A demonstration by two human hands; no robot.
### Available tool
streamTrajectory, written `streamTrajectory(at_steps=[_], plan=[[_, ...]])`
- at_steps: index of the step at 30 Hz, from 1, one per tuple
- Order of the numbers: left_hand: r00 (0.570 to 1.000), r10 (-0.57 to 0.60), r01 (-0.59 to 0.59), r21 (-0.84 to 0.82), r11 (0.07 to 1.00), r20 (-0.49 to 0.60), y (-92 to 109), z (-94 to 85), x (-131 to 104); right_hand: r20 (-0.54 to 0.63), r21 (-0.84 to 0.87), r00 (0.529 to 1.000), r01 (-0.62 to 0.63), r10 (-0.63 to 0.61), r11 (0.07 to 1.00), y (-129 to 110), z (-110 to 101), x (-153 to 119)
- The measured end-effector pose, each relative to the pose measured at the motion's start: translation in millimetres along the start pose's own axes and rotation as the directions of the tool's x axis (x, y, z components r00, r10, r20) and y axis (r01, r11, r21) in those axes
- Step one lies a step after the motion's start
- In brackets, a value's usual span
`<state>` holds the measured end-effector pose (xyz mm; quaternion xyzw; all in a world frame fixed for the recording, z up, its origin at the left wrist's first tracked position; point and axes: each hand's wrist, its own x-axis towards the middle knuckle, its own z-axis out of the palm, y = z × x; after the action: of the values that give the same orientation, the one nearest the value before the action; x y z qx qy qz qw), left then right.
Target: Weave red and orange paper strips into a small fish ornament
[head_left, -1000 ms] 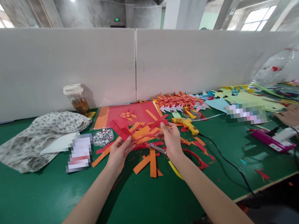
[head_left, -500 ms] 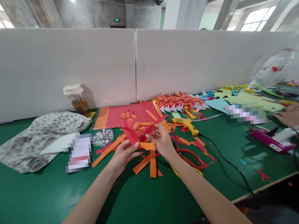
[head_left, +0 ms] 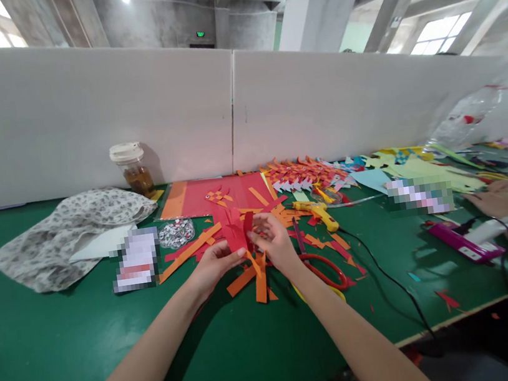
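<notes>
Red and orange paper strips [head_left: 235, 230], crossed over one another, are held up between my two hands above the green table. My left hand [head_left: 220, 259] pinches them from the left between thumb and fingers. From the right, the curled fingers of my right hand [head_left: 271, 238] grip the same strips. Loose orange strips [head_left: 261, 285] lie just below my hands. Scissors with red handles [head_left: 326, 270] are beside my right wrist. Behind my hands, a small woven paper fish [head_left: 217, 195] rests on red sheets [head_left: 188, 194].
A yellow glue gun [head_left: 318, 212] with a black cord lies right of my hands. To the left are a bag of small round pieces [head_left: 175, 233], a phone-like object [head_left: 136, 260], a patterned cloth [head_left: 71, 235] and a lidded cup [head_left: 132, 169]. Another person's hand [head_left: 496, 200] is far right.
The held strips have turned; the red one now stands more upright, and the orange one hangs down between my hands instead of lying across. Both hands stay close together.
</notes>
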<state>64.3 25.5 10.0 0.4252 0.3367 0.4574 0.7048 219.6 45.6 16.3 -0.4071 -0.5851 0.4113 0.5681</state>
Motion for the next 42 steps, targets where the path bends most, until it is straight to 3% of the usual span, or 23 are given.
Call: streamTrajectory(at_steps=[7,13,18,20,25,31,36,42], plan=[[0.997,0.067,-0.067,0.021,0.998,-0.04,-3,-5.1,4,0.086,-0.048,0.983,-0.158,0.162,0.986,4,0,2],[0.994,0.069,-0.068,0.005,0.998,-0.09,-4,-5.2,5,0.032,-0.136,0.993,-0.105,0.11,0.985,2,-1,1],[0.996,0.061,-0.061,-0.009,0.998,-0.068,-5,-5.0,6,0.168,-0.004,0.94,-0.301,0.297,0.954,-9,0,-1],[0.995,0.069,-0.069,0.002,0.998,-0.074,-5,-6.1,6,0.173,0.022,0.923,-0.351,0.343,0.936,-10,0,-1],[0.992,0.101,-0.098,0.048,0.994,-0.073,-7,-9.3,7,0.076,0.032,0.957,-0.282,0.279,0.959,3,-2,3],[0.994,0.093,-0.09,0.041,0.995,-0.061,-4,-4.2,3,0.138,-0.072,0.969,-0.196,0.204,0.978,9,-2,3],[0.993,0.074,-0.076,-0.025,0.997,-0.095,-2,-1.9,3,0.041,-0.011,0.979,-0.199,0.2,0.98,2,-2,2],[0.942,0.097,-0.143,-0.124,0.982,-0.323,1,-9.6,7,-0.311,0.114,0.935,-0.144,0.173,0.983,-6,-10,7]])
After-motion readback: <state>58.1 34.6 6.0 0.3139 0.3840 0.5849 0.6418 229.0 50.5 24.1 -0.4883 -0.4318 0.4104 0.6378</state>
